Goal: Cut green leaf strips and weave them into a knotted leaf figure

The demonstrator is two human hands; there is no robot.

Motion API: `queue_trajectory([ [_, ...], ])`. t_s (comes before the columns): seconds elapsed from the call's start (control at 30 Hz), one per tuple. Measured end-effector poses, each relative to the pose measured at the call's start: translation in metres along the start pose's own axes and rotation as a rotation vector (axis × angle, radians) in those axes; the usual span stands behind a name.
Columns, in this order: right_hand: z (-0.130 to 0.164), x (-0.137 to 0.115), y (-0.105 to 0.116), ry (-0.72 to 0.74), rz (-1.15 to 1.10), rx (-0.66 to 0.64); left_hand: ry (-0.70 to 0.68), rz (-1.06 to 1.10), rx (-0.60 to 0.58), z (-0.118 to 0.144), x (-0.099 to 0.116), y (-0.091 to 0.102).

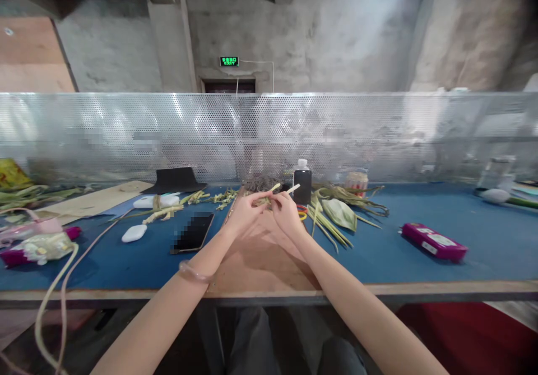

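My left hand (246, 212) and my right hand (288, 212) meet above the wooden board (264, 260), their fingertips pinched close together. A yellow-green plant strip (275, 187) pokes up beside my left fingertips. From my right fingers sticks out a paler, flat-ended plant strip (293, 188). Whether the two strips join is hidden by the fingers. Just behind lies a dark tangle of fibres (263, 183). To the right of my right hand are long green stalks (330, 226) and a broad pale leaf (341, 214), with yellow and red rings (301, 212) partly covered.
A dark bottle with a white cap (302, 181) stands behind the stalks. On the left lie a phone (193, 232), a white case (134, 233), plant pieces (163, 213) and cables (69, 274). A purple packet (432, 241) rests rightward. Perforated metal (189, 134) borders the back.
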State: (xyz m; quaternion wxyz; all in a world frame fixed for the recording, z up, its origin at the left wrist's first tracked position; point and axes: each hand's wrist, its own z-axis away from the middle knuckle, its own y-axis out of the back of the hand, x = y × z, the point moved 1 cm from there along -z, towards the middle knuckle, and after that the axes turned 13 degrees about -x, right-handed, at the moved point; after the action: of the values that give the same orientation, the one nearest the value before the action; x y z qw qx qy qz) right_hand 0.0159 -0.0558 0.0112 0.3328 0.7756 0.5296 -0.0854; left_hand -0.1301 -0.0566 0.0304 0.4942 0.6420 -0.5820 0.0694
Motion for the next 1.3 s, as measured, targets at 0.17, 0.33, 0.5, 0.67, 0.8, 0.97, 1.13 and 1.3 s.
queue_trajectory([
  [0.17, 0.0017, -0.0019, -0.0032, 0.046, -0.026, 0.028, 0.025, 0.007, 0.005, -0.0001, -0.0002, 0.0018],
  [0.33, 0.0010, 0.0026, -0.0012, 0.031, -0.059, 0.069, 0.037, 0.021, -0.017, -0.0013, -0.0017, 0.0025],
  [0.5, 0.0017, 0.0007, 0.0020, 0.062, -0.073, 0.062, 0.038, 0.041, -0.052, -0.0025, -0.0035, 0.0022],
  [0.67, 0.0029, -0.0022, 0.0034, 0.082, -0.098, 0.092, 0.028, 0.086, -0.078, -0.0029, -0.0055, 0.0004],
  [0.8, 0.0009, 0.0013, 0.0036, 0.092, -0.148, 0.056, -0.004, 0.133, -0.075, -0.0032, -0.0046, -0.0005],
  [0.97, -0.0009, 0.0030, 0.0030, 0.093, -0.228, -0.038, -0.050, 0.180, -0.079, -0.0035, -0.0010, -0.0023],
  [1.13, 0.0005, -0.0025, 0.0052, 0.078, -0.284, -0.057, -0.044, 0.154, -0.119, -0.0027, -0.0022, -0.0042],
  [1.3, -0.0014, -0.0007, 0.0061, 0.028, -0.307, -0.072, -0.015, 0.101, -0.103, -0.0026, -0.0055, -0.0026],
])
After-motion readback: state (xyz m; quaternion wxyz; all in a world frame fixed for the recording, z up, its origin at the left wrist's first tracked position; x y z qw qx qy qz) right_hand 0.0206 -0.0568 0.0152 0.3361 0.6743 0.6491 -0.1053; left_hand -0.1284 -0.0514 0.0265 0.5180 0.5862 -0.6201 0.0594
